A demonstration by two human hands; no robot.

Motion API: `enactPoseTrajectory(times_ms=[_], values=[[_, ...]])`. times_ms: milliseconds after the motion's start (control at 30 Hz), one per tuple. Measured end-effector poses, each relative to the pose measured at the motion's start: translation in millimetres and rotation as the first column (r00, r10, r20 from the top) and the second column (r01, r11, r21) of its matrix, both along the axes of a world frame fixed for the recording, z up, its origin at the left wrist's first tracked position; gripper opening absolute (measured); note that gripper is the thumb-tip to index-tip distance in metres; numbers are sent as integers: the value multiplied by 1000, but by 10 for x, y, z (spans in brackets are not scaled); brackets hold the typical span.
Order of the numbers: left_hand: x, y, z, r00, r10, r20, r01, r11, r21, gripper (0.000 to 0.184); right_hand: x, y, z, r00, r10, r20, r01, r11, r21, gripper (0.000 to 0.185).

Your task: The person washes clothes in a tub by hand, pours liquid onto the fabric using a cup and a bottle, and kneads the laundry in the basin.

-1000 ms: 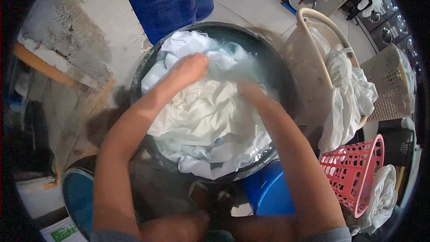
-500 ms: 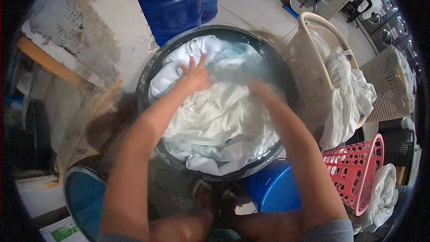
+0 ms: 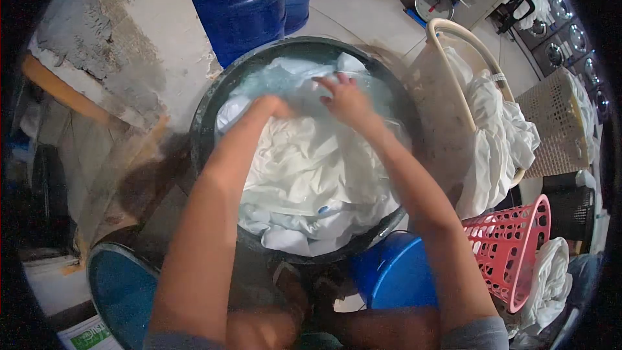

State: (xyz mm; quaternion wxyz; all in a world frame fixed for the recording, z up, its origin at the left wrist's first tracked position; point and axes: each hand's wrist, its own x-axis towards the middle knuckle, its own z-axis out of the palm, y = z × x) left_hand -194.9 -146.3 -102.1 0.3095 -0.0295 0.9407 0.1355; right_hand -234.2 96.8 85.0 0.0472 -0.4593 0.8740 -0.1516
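- White cloth is lying mid-frame in the tub, just below 2 hands in view.
- Left hand is hiding its fingers; I can't tell its grip.
- Right hand is holding fingers apart.

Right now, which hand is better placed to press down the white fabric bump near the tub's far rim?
Probably your right hand: it is spread open just short of the white fabric bump. Your left hand is farther from it, off to the left, its fingertips hidden.

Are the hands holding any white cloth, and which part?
The right hand, fingers spread, seems to hold nothing. The left hand has hidden fingers, so I can't tell if it grips white cloth.
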Motion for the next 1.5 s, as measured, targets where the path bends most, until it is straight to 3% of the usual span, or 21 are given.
enactPoseTrajectory(times_ms=[100,167,233,300,400,467,500,533,633,700,800,867,1100,1200,1300,1367,1400,1433,1467,1500], values=[[178,152,680,995,55,78,-55,998,7,61,-230,-212,-836,999,51,17,-53,995,81,42],[20,-173,-81,995,18,-95,-3,988,155,59,-300,-274,-1124,998,51,-45,-46,993,110,41],[79,-189,-137,991,17,-132,7,984,180,56,-289,-308,-1053,999,49,-16,-43,962,271,39],[329,262,889,999,36,-41,-33,996,82,53,-299,-370,-651,991,29,128,-94,836,540,39],[730,744,1803,976,176,-131,-197,964,-175,50,-644,-294,-1020,970,112,215,-179,931,318,40],[1118,868,1902,889,218,-403,-261,964,-55,55,-623,-300,-748,936,35,349,-141,949,282,43],[1326,974,2130,915,203,-350,-249,964,-91,59,-551,-258,-553,901,-38,432,-104,948,302,45],[1510,1073,2320,935,194,-297,-239,963,-123,65,-466,-156,-464,937,95,337,-193,944,268,49],[1984,1094,2173,950,193,-247,-219,972,-82,76,-214,376,-635,883,435,176,-468,837,283,59],[2130,1082,1984,943,226,-245,-246,968,-55,81,-4,641,-725,877,414,243,-478,792,379,61],[2151,1025,1737,937,272,-218,-282,959,-18,89,504,868,-239,961,179,208,-261,831,491,59],[2146,1008,1610,932,307,-191,-311,950,13,92,621,926,-187,984,126,127,-173,852,494,58],[2158,1077,1378,938,290,-189,-291,956,22,86,786,974,-287,985,80,152,-138,892,430,59],[2194,1098,1394,947,263,-185,-258,965,50,84,857,1057,-310,991,135,23,-135,934,330,59],[2283,946,1241,971,146,-191,-149,989,-1,83,410,1116,-529,856,432,285,-493,847,199,54],[2235,659,1218,990,20,-138,-10,997,74,82,446,1195,344,854,337,397,-425,891,158,48],[2165,656,1804,994,-105,-9,104,970,220,78,489,1270,704,843,284,458,-383,914,138,46],[2073,344,1636,979,-203,-8,199,952,231,76,471,1365,824,766,254,591,-290,956,-35,44],[1996,589,2355,977,-105,183,89,991,95,75,482,1481,905,663,250,706,-160,968,-193,45],[1918,553,2609,985,-57,161,59,998,-8,75,527,1576,776,450,307,839,94,918,-386,45]])
